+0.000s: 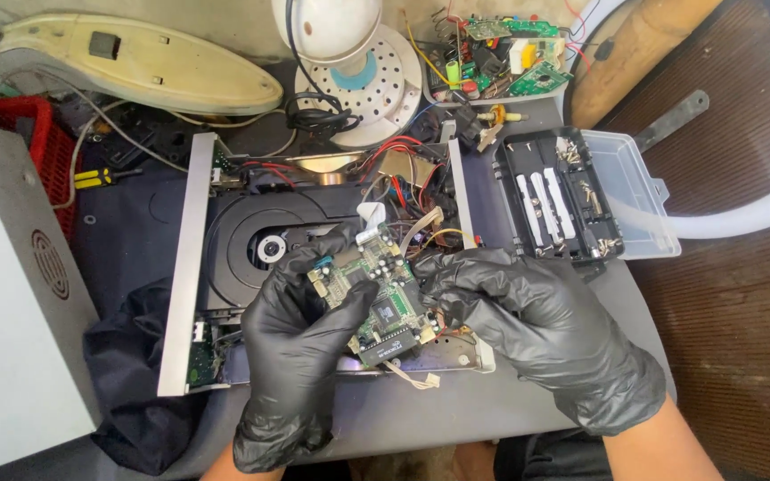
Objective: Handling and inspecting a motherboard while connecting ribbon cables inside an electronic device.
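Both my hands wear black gloves and hold a small green circuit board (pixel 376 298) above an opened disc player (pixel 314 267). My left hand (pixel 300 343) grips the board's left edge, thumb across its face. My right hand (pixel 528 325) pinches the board's right edge. Thin wires and a white ribbon cable (pixel 369 214) still run from the board into the player. The player's black disc tray with its round spindle (pixel 269 248) lies just left of the board.
A black parts box with a clear lid (pixel 581 200) holding screws sits to the right. Loose circuit boards in a tray (pixel 501 53) and a white perforated lamp base (pixel 358 80) stand behind. A grey metal cover (pixel 11 294) lies left, a yellow-handled screwdriver (pixel 95 178) near it.
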